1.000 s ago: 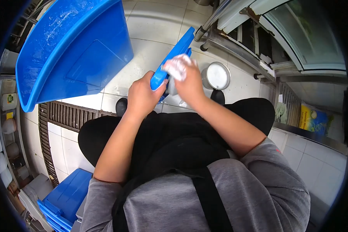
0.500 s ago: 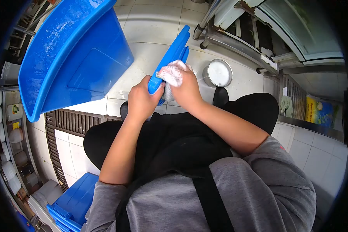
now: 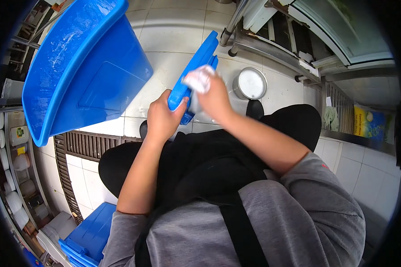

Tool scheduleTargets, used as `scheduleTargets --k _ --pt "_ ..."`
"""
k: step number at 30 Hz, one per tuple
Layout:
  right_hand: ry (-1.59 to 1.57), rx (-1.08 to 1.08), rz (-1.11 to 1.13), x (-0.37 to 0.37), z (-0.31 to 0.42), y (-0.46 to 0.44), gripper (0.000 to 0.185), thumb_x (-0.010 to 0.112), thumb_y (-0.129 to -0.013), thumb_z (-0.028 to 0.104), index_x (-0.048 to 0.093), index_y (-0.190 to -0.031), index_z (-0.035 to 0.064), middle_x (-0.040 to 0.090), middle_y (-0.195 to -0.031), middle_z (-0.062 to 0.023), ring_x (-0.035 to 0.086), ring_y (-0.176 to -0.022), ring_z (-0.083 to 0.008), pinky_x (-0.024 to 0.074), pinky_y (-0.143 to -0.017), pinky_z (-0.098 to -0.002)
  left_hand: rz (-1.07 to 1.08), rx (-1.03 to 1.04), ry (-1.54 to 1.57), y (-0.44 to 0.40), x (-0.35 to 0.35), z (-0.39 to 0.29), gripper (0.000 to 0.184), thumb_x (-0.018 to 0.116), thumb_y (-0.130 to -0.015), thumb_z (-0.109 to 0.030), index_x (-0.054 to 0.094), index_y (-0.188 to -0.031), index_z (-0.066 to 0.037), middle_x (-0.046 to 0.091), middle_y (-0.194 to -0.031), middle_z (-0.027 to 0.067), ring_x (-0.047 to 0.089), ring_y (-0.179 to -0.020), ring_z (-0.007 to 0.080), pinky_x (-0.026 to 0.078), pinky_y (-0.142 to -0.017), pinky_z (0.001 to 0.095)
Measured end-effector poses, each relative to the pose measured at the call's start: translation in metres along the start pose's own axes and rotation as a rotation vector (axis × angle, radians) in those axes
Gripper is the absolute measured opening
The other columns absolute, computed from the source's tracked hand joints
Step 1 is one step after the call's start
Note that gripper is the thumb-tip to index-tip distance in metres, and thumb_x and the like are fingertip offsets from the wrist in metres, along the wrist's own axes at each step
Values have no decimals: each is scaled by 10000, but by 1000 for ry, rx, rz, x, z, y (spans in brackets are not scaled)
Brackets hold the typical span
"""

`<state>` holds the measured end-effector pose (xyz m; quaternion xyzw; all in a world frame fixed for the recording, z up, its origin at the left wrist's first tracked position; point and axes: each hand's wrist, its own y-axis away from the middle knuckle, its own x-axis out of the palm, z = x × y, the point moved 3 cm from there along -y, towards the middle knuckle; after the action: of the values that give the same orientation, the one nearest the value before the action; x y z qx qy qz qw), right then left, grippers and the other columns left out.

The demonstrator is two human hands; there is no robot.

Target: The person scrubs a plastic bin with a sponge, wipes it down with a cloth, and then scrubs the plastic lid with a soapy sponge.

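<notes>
A blue plastic lid-like piece [image 3: 194,66] is tilted up above the floor between my knees, seen nearly edge-on. My left hand [image 3: 164,115] grips its lower end, thumb on the near edge. Bunched in my right hand [image 3: 214,95] is a pale, foamy cloth [image 3: 199,78], held against or close beside the right side of the blue piece; blur hides the exact contact. A round metal pot [image 3: 251,83] with white suds inside stands on the floor to the right of my right hand.
A large blue bin [image 3: 116,75] leans at the upper left. Shelves of containers [image 3: 20,162] line the left edge, near a floor drain grate [image 3: 91,144]. Another blue lid [image 3: 91,229] lies lower left. At right are a metal rack [image 3: 272,55] and a yellow-blue bag [image 3: 370,124].
My right hand has moved back and forth a little with the cloth along the blue piece. My left hand keeps its grip. The whole view has shifted slightly.
</notes>
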<state>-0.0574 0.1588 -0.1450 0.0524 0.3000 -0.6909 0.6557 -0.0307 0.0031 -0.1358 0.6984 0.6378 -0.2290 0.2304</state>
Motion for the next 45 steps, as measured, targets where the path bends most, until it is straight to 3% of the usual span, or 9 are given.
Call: scheduleTargets --k 6,12,17,19,24,26,30,32,45 --pt "63 106 -90 0 -45 -19 342 502 -741 -129 707 -958 37 672 -963 -130 664 -898 -299 520 -806 -357 21 -26 13 -1 4 0 325 709 -829 -324 596 -826 -19 639 -667 186 649 -640 371 497 -593 427" --pt "123 -131 53 -3 19 11 330 593 -741 -76 719 -983 109 653 -1006 -110 617 -952 -327 494 -864 -385 -15 26 34 -1 5 9 321 706 -830 -319 608 -844 -14 645 -667 179 652 -633 365 503 -597 426" --pt "-54 150 -19 3 -24 -10 307 610 -720 -22 737 -930 163 661 -1046 -82 566 -962 -323 475 -846 -393 10 -22 21 -2 4 6 326 704 -834 -326 607 -845 -15 643 -664 182 653 -635 361 500 -597 428" --pt "-11 -48 51 5 18 14 332 609 -716 -29 740 -951 166 656 -1049 -73 552 -973 -329 474 -848 -406 -75 105 43 0 5 8 265 715 -851 -231 618 -861 16 607 -619 144 587 -538 182 447 -531 335" --pt "-129 317 -104 -1 -63 -27 255 600 -774 5 743 -946 127 670 -939 -123 604 -915 -316 485 -852 -408 7 -8 21 4 7 6 264 715 -852 -234 621 -865 13 613 -631 145 584 -542 182 449 -537 335" --pt "-78 189 -55 0 -23 -11 242 611 -767 19 740 -937 132 662 -956 -104 591 -911 -329 486 -837 -407 15 -33 24 3 5 3 317 704 -841 -330 611 -858 -28 647 -671 177 658 -639 354 508 -603 421" --pt "218 -154 72 2 6 10 200 662 -770 110 737 -946 166 636 -993 -66 555 -896 -337 482 -813 -432 -42 79 -12 3 7 9 309 706 -836 -320 612 -860 -27 652 -685 185 657 -651 368 508 -608 428" --pt "209 144 -35 -3 -38 -15 174 656 -798 137 738 -948 169 638 -974 -67 564 -903 -328 482 -794 -447 37 -35 8 2 6 4 312 702 -832 -323 612 -863 -26 655 -698 192 655 -666 382 509 -618 438" --pt "197 -52 57 -5 8 -9 160 698 -778 81 718 -936 66 675 -901 -145 640 -848 -344 510 -800 -405 42 -41 12 2 7 4 309 694 -819 -317 624 -884 -23 658 -717 209 655 -698 399 511 -646 456"
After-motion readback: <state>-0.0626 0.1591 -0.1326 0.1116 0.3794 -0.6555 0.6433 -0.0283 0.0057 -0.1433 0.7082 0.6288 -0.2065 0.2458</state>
